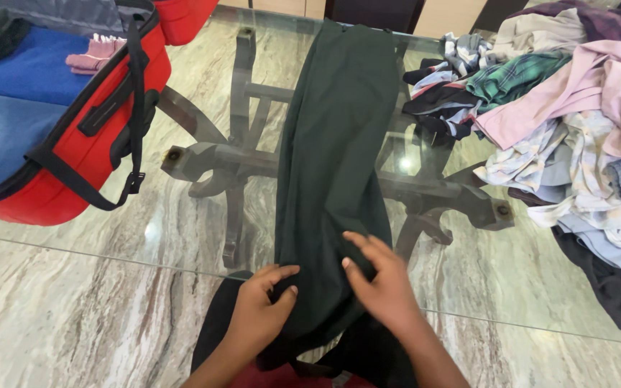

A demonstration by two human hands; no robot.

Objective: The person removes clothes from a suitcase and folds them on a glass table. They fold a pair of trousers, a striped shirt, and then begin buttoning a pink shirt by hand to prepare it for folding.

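Both bare forearms come up from the near edge of the view, angled inward so the hands lie close together, just apart, near the centre. The left hand (259,314) lies palm down with its knuckles raised, the fingers curled and the thumb (282,273) stretched out to the right, its tip pointing toward the other hand; the fingertips are bent under, pinching at what lies beneath. The right hand (382,284) is flatter, palm down, its fingers (365,246) spread a little and pointing far and left, the wrist straight in line with the forearm.
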